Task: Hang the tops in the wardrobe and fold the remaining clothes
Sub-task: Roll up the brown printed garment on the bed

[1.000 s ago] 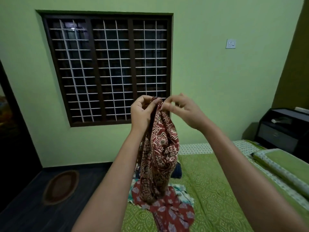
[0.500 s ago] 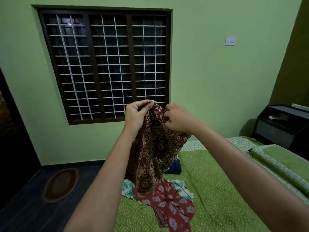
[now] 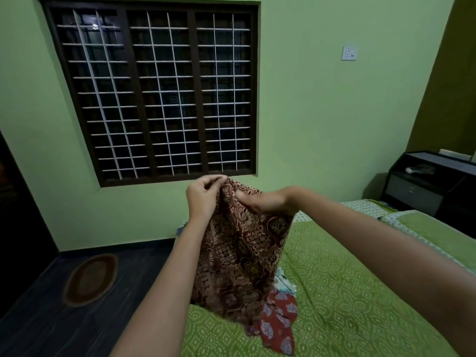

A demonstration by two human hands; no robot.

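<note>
Both bare forearms are raised and stretched forward, converging toward the middle of the view. The left hand [image 3: 203, 197] is held upright, its fingers curled and its thumb and fingertips pinched on the top edge of the patterned garment [image 3: 242, 253]. The right hand [image 3: 265, 202] is turned sideways, wrist bent inward, its fingers closed on the same edge just beside the left.

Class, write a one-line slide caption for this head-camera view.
Both hands, left and right, hold a brown patterned garment up by its top edge above the green bed.
</note>
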